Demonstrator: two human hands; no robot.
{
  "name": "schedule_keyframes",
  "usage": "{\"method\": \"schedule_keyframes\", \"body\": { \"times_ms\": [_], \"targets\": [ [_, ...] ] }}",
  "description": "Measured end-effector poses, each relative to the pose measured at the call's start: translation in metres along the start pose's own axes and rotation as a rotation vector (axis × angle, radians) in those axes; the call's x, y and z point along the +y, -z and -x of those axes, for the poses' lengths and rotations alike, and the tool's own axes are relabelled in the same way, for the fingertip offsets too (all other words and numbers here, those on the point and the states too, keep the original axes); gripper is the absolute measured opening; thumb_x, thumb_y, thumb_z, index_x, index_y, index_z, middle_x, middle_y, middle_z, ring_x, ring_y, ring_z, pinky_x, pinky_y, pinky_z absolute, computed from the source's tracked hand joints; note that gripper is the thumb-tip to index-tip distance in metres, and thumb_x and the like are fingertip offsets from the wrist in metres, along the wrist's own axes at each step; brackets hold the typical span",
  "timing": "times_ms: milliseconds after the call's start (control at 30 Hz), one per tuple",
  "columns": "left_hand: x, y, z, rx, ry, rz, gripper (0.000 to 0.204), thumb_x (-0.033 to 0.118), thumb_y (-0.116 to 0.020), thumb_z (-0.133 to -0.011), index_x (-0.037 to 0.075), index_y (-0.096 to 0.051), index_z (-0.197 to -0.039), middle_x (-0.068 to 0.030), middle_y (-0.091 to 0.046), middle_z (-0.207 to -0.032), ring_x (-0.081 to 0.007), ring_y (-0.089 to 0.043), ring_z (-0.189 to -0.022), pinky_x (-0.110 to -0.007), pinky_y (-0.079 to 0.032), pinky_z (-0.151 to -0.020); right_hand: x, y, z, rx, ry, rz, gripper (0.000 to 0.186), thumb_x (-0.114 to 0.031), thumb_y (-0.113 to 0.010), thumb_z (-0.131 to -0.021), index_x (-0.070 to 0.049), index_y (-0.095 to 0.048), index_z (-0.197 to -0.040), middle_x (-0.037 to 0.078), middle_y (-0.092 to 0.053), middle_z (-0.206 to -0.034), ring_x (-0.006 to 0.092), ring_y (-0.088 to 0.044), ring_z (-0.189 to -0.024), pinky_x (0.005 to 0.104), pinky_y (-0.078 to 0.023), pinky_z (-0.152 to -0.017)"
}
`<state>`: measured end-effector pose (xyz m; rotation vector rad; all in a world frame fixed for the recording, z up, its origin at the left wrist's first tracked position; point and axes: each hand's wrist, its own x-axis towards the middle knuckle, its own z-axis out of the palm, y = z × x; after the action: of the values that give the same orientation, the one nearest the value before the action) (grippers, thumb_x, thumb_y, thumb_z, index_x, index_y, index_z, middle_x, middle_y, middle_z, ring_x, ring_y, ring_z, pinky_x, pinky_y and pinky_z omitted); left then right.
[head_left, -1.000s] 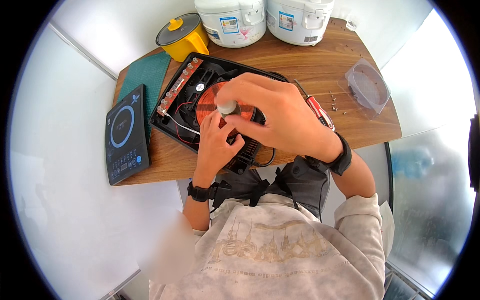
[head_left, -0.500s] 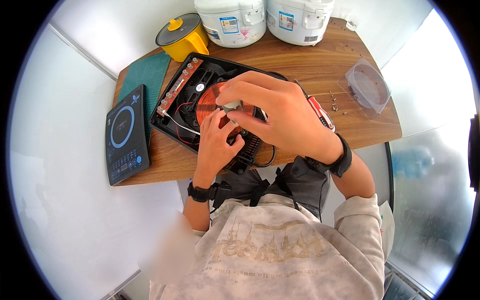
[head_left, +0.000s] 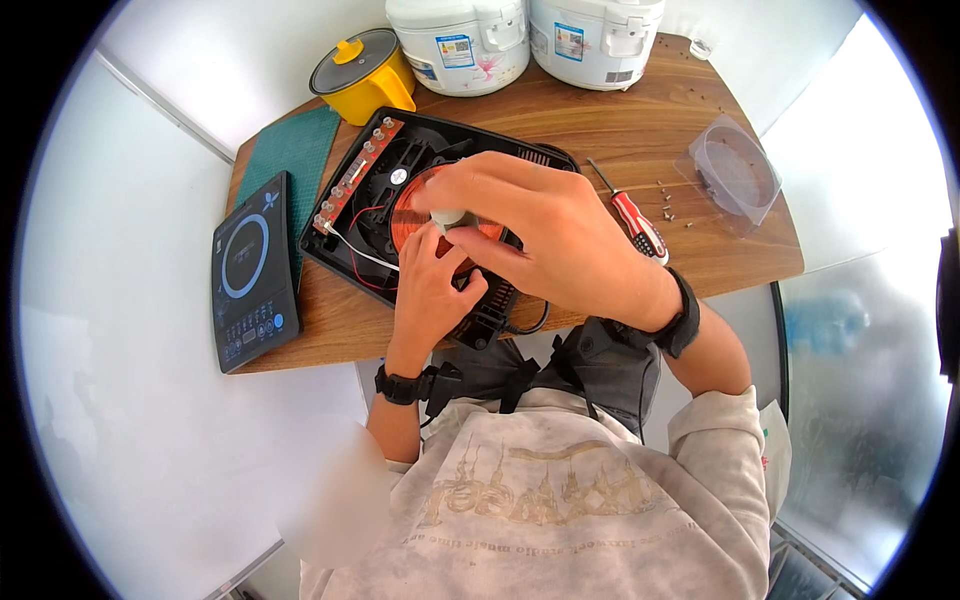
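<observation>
The opened base of an induction cooker (head_left: 340, 262) lies tilted on the table, showing its round copper coil (head_left: 408, 226), a red circuit strip (head_left: 358, 172) and loose red and white wires. Over the coil, my right hand (head_left: 560, 225) curls thumb and fingers around a small whitish-grey, round-ended piece (head_left: 447, 215). Most of that piece is hidden, so its kind cannot be told. My left hand (head_left: 430, 290) rests on the near side of the coil, fingertips beside the piece, thumb spread apart. Left of the base leans the black cooktop panel (head_left: 245, 275).
A red-and-white-handled screwdriver (head_left: 638, 225) lies right of the base, near several loose screws (head_left: 668, 205). Farther right stands a clear plastic tray (head_left: 735, 175). Behind are a yellow pot (head_left: 365, 95) and two white rice cookers (head_left: 460, 50). A green mat (head_left: 290, 145) lies far left.
My right hand has shifted slightly left over the coil, its fingers blurred, and the whitish-grey piece has moved left with it. My left hand is nearly still.
</observation>
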<state>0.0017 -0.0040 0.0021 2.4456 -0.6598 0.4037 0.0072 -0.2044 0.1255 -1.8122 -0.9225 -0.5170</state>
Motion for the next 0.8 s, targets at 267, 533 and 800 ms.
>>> {"method": "schedule_keyframes", "body": {
  "times_ms": [267, 533, 800],
  "targets": [
    [-0.0017, 0.0012, 0.0029, -0.077, 0.09, 0.049, 0.033, 0.015, -0.074, -0.078, 0.01, -0.072, -0.111, -0.018, -0.054, -0.133, -0.0397, -0.048, -0.131, -0.053, -0.039, -0.113, 0.0005, 0.0001, -0.002, 0.076, 0.072, 0.08, 0.022, -0.006, -0.073, -0.085, -0.006, -0.068, -0.106, 0.013, -0.065, -0.105, 0.0321, -0.067, -0.086, 0.0377, -0.057, -0.076],
    [0.0, 0.0006, 0.0, -0.026, 0.028, 0.015, 0.031, 0.014, -0.075, -0.077, 0.007, -0.072, -0.108, -0.018, -0.055, -0.131, -0.0394, -0.049, -0.131, -0.053, -0.038, -0.113, -0.0032, 0.0034, -0.0018, 0.008, -0.079, -0.001, 0.021, -0.004, -0.072, -0.085, -0.007, -0.067, -0.105, 0.011, -0.065, -0.106, 0.0322, -0.067, -0.086, 0.0404, -0.056, -0.075],
    [-0.0048, 0.0, 0.0027, -0.089, 0.108, 0.115, 0.032, 0.014, -0.075, -0.077, 0.008, -0.072, -0.109, -0.0168, -0.056, -0.126, -0.0391, -0.051, -0.126, -0.053, -0.04, -0.11, 0.0017, 0.0035, 0.0014, 0.037, 0.001, 0.088, 0.024, -0.003, -0.073, -0.084, -0.007, -0.064, -0.106, 0.009, -0.065, -0.103, 0.0288, -0.065, -0.081, 0.0368, -0.055, -0.071]
  ]
}}
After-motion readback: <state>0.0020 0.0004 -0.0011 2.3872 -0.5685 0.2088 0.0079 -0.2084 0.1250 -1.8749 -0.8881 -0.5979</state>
